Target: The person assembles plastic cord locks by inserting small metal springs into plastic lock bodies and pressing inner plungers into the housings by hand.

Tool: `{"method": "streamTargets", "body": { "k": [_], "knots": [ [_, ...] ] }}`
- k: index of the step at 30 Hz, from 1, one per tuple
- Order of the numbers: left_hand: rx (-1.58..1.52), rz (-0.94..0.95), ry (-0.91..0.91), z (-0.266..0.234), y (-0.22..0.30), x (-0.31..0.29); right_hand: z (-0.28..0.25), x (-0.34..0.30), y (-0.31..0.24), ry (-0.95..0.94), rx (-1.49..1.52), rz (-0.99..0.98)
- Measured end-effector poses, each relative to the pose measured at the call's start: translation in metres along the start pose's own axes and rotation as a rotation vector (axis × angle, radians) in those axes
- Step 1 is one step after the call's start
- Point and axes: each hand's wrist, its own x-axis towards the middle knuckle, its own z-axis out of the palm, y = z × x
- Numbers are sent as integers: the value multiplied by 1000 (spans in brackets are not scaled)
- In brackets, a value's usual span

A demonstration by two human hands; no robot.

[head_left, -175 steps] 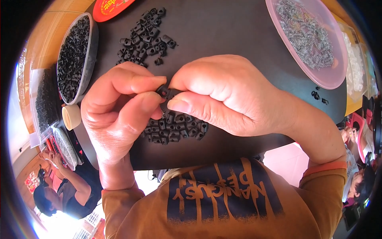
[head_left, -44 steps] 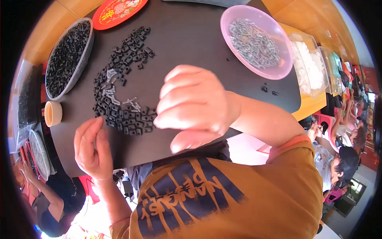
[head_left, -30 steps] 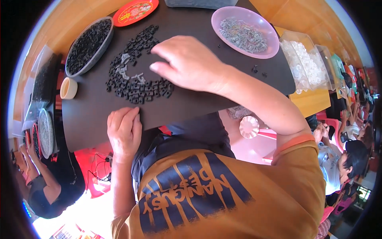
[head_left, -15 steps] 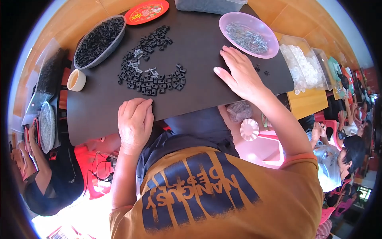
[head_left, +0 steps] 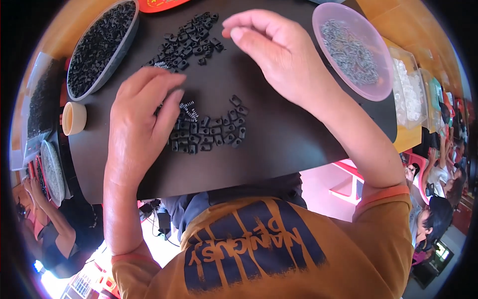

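Black parts [head_left: 191, 44] lie on the desk [head_left: 298, 134] in front of us, as the head view shows. One loose heap sits farther off; nearer our edge, a tighter group stands in rough rows. Springs [head_left: 189, 111] lie against this nearer group, and a few more show just above the left hand [head_left: 139, 102].

That hand is over the left side of the parts, hiding some of them, with a small gap between its thumb and fingers; we cannot tell whether it touches anything. The right hand [head_left: 279, 52] is raised between the farther heap and a pink bowl [head_left: 382, 67], thumb and forefinger close together. We cannot tell whether it pinches something.

The bowl holds many more springs. At the left, a grey tub [head_left: 121, 49] is filled with small black pieces, and a cream cup [head_left: 74, 118] stands just below it. A red tray [head_left: 159, 4] shows at the top edge. Beyond the bowl, white pieces [head_left: 409, 92] fill a clear box. Other people sit at both sides.
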Motion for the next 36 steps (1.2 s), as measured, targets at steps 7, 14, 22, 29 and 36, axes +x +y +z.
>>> {"method": "streamTargets", "body": {
  "k": [7,14,22,29,36],
  "knots": [
    [128,151,-61,25,-20,36,-4,22,27,80,-24,-587],
    [14,17,2,23,-28,30,-6,15,21,-7,63,114],
    [56,56,24,22,-27,47,5,22,35,-33,-278,-304],
    [289,193,-47,33,-28,58,0,20,40,-125,-446,-329],
    [293,283,-35,32,-35,60,-1,16,32,-70,-76,-159]
  ]
}}
